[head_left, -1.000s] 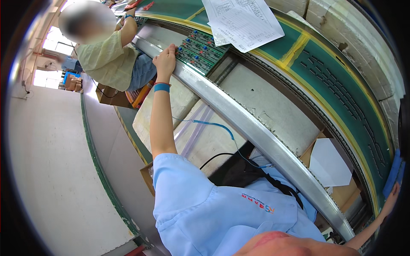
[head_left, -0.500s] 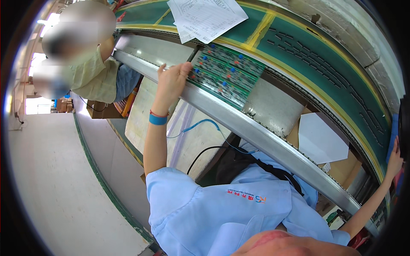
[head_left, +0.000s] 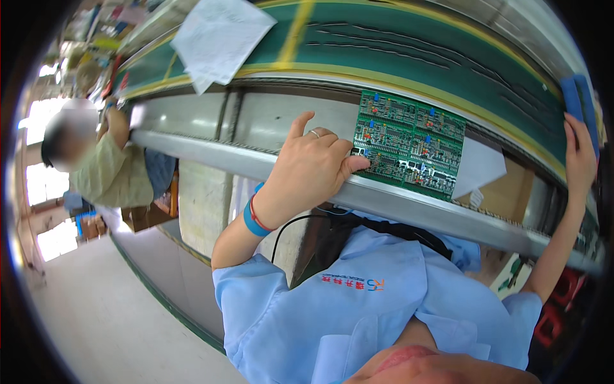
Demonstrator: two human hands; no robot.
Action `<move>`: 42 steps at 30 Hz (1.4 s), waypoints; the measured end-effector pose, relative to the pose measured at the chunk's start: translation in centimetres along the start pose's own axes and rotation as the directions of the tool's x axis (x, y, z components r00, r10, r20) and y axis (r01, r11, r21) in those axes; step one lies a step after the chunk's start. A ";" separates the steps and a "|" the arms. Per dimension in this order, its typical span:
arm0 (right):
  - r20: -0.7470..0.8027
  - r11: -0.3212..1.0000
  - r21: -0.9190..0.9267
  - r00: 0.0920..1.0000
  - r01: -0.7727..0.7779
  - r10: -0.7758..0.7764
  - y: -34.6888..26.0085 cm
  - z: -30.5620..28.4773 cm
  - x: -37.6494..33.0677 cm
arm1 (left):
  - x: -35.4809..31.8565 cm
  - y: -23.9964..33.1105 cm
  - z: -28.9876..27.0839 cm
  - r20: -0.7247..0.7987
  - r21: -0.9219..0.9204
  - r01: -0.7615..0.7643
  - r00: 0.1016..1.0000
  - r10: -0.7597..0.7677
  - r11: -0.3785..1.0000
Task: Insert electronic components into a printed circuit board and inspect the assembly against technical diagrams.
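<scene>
A green circuit board [head_left: 409, 144], a panel of several repeated sections dotted with small blue and red parts, lies across two metal conveyor rails. My left hand [head_left: 313, 160] is at its left edge: the thumb reaches over the board's lower left part, the forefinger points up, and the other fingers are bent. A ring and a blue wrist band [head_left: 256, 221] are on that hand and wrist. At the far right, my right hand [head_left: 580, 153] has its fingers on the near edge of a blue bin [head_left: 579, 102]; its fingertips are partly hidden.
Behind the rails, a green work surface [head_left: 384, 67] edged with yellow tape carries rows of small dark components. Paper sheets [head_left: 220, 41] lie on it at the left. The near metal rail [head_left: 211, 153] crosses in front of me. Another person [head_left: 112, 169] works at the far left.
The circuit board has slid to the right along the rails, now covering part of the white sheet below. My left hand has moved right with it. The whole view has turned.
</scene>
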State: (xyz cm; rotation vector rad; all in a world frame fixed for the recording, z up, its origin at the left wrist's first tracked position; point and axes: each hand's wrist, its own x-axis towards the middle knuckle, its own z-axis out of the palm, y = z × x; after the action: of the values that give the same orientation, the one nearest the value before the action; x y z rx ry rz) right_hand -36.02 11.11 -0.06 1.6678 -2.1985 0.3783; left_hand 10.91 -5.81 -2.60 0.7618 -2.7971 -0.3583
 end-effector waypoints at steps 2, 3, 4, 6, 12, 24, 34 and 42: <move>0.015 0.998 0.024 0.999 -0.049 0.049 0.1 0.0 0.1 | 1.1 1.7 -0.1 0.127 0.107 -0.059 0.991 0.045 0.993; 0.016 0.997 0.019 0.997 -0.075 0.075 -0.1 0.0 -0.1 | 1.6 2.1 0.4 0.117 0.099 -0.104 0.989 0.093 0.990; 0.028 0.995 -0.002 0.995 -0.099 0.099 -0.5 -0.1 -0.3 | 2.0 2.6 0.3 0.128 0.078 -0.130 0.985 0.119 0.988; 0.007 0.974 -0.008 0.974 -0.227 0.227 -0.9 0.1 -0.8 | 3.0 2.6 -0.1 0.178 0.062 -0.079 0.982 0.067 0.995; -0.057 0.960 0.035 0.958 -0.278 0.280 1.6 1.0 -3.6 | 3.0 -16.1 -3.9 -0.593 0.312 0.602 0.728 -0.344 0.735; 0.005 0.944 0.151 0.956 -0.292 0.294 2.1 2.0 -3.9 | 3.0 -35.4 -5.7 -0.255 0.063 0.933 0.359 -0.898 0.355; 0.054 0.928 0.167 0.942 -0.334 0.330 3.0 2.1 -4.7 | 3.4 -36.1 -6.7 -0.032 -0.474 0.815 0.363 -0.931 0.334; 0.087 0.908 0.157 0.921 -0.389 0.379 3.1 2.7 -3.8 | 0.2 -29.7 -9.8 -0.170 -0.976 0.062 0.394 -0.903 0.210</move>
State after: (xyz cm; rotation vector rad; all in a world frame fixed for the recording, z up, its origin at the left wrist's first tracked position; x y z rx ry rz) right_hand -38.36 14.09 -4.16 1.3248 -2.6033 0.6478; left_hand 27.34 -32.48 -1.87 1.2129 -1.0073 -1.1837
